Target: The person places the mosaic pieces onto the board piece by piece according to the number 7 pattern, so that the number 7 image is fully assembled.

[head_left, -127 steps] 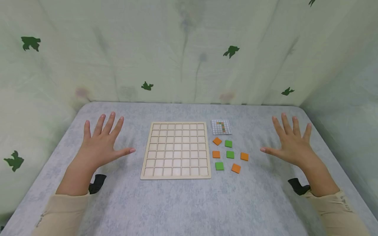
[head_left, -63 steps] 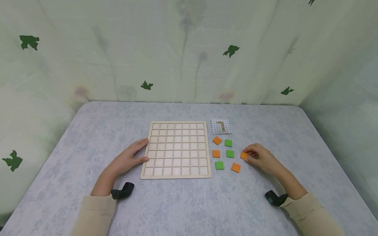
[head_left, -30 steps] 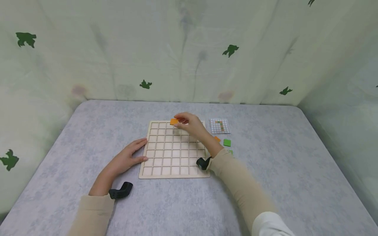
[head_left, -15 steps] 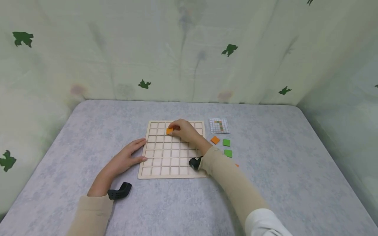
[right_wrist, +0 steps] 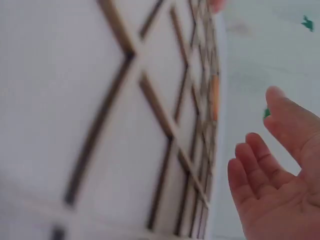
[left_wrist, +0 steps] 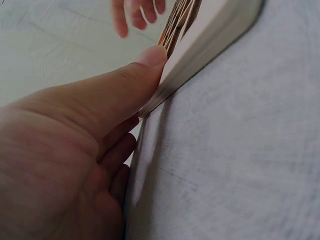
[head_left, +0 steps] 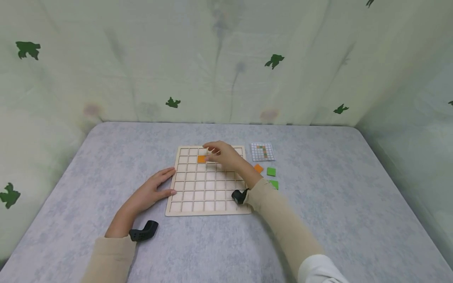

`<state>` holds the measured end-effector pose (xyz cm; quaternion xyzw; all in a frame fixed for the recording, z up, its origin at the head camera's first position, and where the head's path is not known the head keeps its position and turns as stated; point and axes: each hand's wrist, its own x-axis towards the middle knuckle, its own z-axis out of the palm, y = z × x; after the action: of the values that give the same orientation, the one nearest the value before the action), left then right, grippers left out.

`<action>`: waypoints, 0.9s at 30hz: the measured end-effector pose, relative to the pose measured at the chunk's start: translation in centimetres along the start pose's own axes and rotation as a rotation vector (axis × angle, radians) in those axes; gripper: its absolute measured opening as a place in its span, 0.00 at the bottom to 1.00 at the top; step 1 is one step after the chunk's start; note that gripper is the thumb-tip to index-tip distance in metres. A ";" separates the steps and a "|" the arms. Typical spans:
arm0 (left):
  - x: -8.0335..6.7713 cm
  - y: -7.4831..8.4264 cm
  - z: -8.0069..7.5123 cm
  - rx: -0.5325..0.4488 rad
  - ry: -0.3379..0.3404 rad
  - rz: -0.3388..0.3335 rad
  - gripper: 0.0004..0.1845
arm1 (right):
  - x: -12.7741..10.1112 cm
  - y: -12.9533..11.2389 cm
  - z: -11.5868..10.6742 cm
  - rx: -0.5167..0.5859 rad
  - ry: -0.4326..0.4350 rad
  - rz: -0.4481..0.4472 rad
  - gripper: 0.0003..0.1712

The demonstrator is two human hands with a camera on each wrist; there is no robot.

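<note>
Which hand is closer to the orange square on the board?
Right. The right hand hovers just beside the orange square; the left hand rests at the board's left edge, farther away.

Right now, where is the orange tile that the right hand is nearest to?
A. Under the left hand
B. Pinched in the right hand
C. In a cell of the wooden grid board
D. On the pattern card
C: the orange tile lies in a cell of the wooden grid board, and the right hand is open beside it.
</note>
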<state>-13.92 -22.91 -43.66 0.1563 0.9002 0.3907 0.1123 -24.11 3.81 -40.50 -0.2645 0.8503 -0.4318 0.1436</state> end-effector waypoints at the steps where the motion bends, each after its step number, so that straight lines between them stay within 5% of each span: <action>1: 0.0 0.0 0.0 0.002 0.001 -0.001 0.41 | -0.4 -0.1 -0.4 0.026 0.013 -0.016 0.27; 10: 0.0 0.0 0.0 -0.005 0.008 -0.012 0.42 | -5.1 0.2 -4.5 0.059 0.150 -0.143 0.30; 20: 0.0 0.0 0.0 0.000 0.002 -0.008 0.42 | -10.8 4.2 -6.9 0.157 0.241 -0.009 0.29; 27: -0.1 0.0 0.0 0.006 0.004 -0.001 0.42 | -13.4 7.0 -7.2 0.097 0.256 0.147 0.28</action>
<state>-13.79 -22.96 -43.70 0.1552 0.9016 0.3884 0.1102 -18.82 19.67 -41.68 -0.1370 0.8569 -0.4908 0.0779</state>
